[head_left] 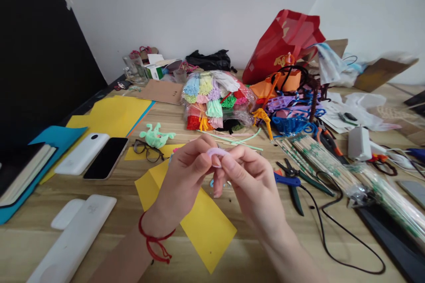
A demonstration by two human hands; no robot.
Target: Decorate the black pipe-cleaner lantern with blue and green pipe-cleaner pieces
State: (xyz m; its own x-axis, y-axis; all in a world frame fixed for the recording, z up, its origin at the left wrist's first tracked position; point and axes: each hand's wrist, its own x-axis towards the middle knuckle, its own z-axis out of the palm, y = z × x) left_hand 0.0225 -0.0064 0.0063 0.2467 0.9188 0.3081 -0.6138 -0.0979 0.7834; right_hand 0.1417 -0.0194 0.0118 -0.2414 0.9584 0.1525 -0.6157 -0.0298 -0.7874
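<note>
My left hand (186, 177) and my right hand (247, 177) meet above a yellow paper sheet (199, 221) on the wooden table. Both pinch a small pale lilac fuzzy pipe-cleaner piece (217, 152), bent into a curve between the fingertips. A red string bracelet (154, 241) circles my left wrist. Blue-handled pliers (292, 183) lie just right of my right hand. A small green pipe-cleaner figure (156, 136) rests beyond my left hand.
A clear bag of coloured pipe cleaners (215, 101), loose blue and purple ones (292, 115), wrapped bundles of sticks (332, 163), a red bag (285, 42), glasses (148, 150), a black phone (106, 158), white devices (81, 154), a notebook (20, 172) and a black cable (332, 239) crowd the table.
</note>
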